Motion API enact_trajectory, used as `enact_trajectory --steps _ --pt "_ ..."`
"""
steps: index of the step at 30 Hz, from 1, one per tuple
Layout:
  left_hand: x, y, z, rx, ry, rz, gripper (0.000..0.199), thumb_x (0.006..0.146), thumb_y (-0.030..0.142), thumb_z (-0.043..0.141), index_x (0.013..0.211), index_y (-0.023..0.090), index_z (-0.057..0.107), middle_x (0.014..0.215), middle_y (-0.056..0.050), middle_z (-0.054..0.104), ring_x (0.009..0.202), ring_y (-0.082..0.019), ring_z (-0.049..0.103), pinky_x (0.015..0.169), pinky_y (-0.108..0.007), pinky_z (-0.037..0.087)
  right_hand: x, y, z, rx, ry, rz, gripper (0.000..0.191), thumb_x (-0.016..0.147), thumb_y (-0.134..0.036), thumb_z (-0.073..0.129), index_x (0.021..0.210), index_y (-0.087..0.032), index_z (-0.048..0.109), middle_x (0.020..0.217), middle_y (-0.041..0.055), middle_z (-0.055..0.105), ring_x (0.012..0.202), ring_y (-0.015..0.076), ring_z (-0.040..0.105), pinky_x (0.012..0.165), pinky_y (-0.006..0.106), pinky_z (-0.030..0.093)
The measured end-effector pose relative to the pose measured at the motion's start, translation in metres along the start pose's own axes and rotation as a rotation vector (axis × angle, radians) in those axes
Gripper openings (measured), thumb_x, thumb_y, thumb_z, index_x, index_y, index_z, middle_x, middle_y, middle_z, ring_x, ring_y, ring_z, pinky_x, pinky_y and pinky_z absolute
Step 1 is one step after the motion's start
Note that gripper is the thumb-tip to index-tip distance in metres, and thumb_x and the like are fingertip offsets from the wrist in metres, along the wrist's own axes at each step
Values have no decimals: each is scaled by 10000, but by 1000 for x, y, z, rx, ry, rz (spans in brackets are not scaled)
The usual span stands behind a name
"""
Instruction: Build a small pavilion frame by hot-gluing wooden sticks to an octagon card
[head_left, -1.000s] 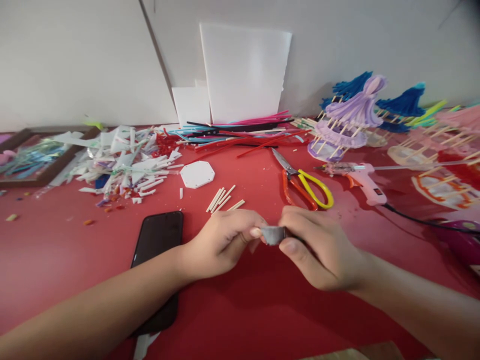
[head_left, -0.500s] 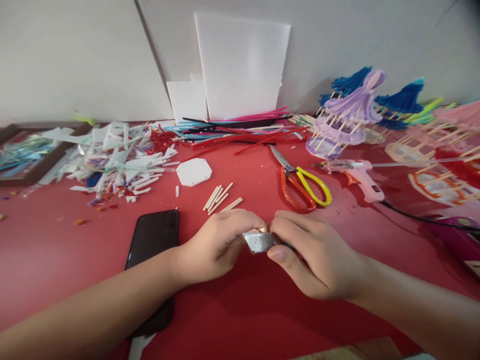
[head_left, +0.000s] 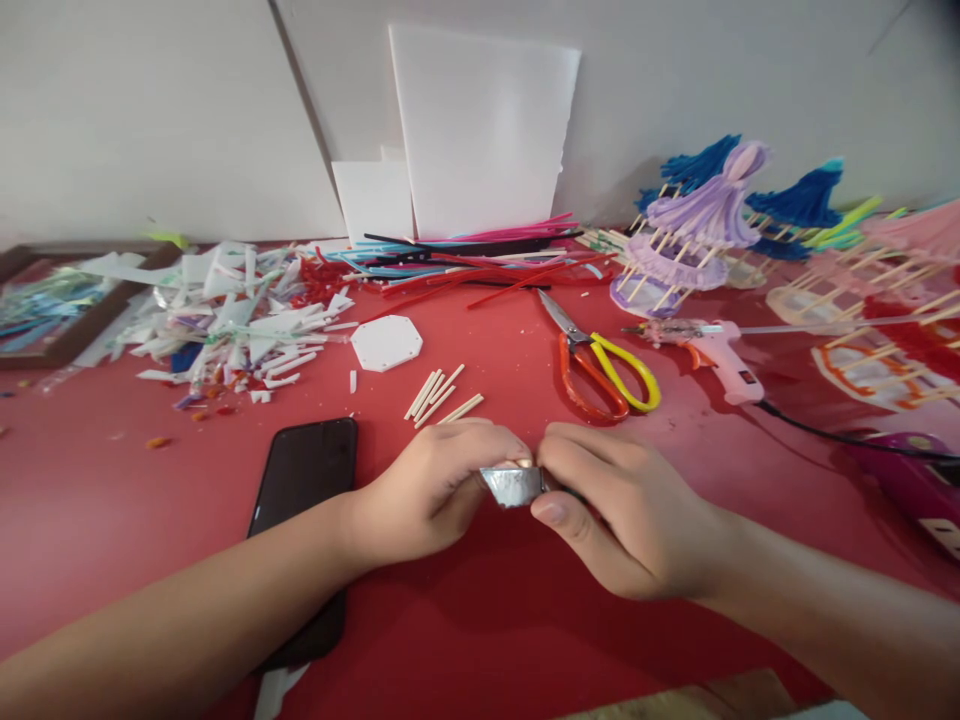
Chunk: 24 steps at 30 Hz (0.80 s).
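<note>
My right hand [head_left: 626, 510] is closed around a utility knife, whose short silver blade [head_left: 514, 487] with a slanted end points left; its handle is mostly hidden in my palm. My left hand [head_left: 435, 490] is closed just left of it, fingers curled behind the blade. Between its fingertips shows a pale end, apparently of a wooden stick [head_left: 524, 462], against the upper edge of the blade. Just beyond my left hand lie several short cut wooden sticks [head_left: 435, 393]. A white octagonal board [head_left: 387, 343] with small holes rests farther back.
Scissors [head_left: 592, 360] and a pink glue gun [head_left: 720, 350] lie to the right, near carousel-like models [head_left: 690, 230]. A black phone [head_left: 307, 480] lies under my left forearm. White scraps [head_left: 232, 310] fill the back left; pipe cleaners [head_left: 465, 260] lie before upright white boards [head_left: 487, 130].
Hands and blade hold nearly the same pose, with a very slight shift left in the view. Everything on the table stays put.
</note>
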<state>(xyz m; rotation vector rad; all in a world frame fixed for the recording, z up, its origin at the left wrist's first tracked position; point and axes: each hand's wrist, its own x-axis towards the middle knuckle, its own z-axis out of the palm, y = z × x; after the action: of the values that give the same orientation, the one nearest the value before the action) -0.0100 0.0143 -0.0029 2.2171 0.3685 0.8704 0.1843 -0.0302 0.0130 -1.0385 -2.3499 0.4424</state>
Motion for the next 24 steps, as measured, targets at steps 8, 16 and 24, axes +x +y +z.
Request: enact_trajectory --steps 8,16,24 --pt "-1 1 -1 -5 -7 -3 258 765 -33 380 886 158 504 772 -52 613 659 -108 528 678 -229 466 1 0 -1 9 -2 -19 260 931 -314 351 717 -187 425 622 -15 441 517 100 384 475 231 311" --pt "-1 1 0 -2 0 14 251 777 -13 386 909 174 489 784 -59 623 665 -117 545 655 -229 468 0 1 0 9 -8 -16 273 931 -327 349 717 -186 443 624 -12 449 518 103 385 474 234 314" --pt "0 3 -1 -39 -25 -25 236 758 -31 392 841 164 494 748 -32 594 643 -102 516 627 -196 441 0 0 0 3 -6 -10 283 937 -339 346 713 -187 427 621 -16 437 518 100 377 472 235 307"
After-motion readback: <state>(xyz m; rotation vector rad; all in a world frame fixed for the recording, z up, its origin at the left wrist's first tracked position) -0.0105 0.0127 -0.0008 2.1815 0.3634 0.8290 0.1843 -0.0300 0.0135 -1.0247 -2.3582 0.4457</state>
